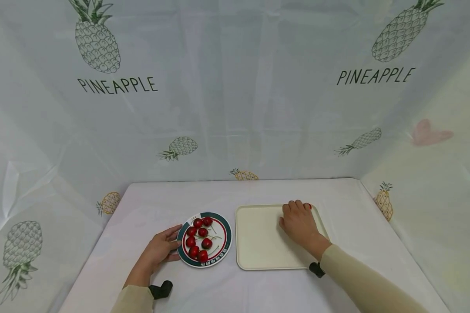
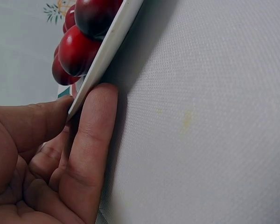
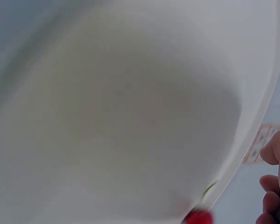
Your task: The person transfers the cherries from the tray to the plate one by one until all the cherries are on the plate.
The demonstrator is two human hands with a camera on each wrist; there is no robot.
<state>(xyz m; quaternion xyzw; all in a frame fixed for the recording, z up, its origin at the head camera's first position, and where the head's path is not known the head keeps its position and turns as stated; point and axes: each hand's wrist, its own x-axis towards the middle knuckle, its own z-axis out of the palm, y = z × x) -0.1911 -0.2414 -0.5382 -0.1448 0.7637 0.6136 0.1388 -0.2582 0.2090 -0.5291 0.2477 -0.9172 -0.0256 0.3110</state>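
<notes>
My left hand pinches the left rim of a round plate, thumb on top and fingers beneath, as the left wrist view shows. Several dark red cherries with thin stems lie on the plate's white middle. Over the far right part of a cream rectangular tray is my right hand, its fingers bent and holding nothing. One red cherry with a green stem lies at the tray's corner, blurred in the right wrist view. From the head, this cherry is mostly hidden behind the fingers.
Plate and tray stand side by side on a white-covered table, a narrow gap between them. Behind rises a pale cloth backdrop printed with pineapples. A dark strap sits on the left wrist.
</notes>
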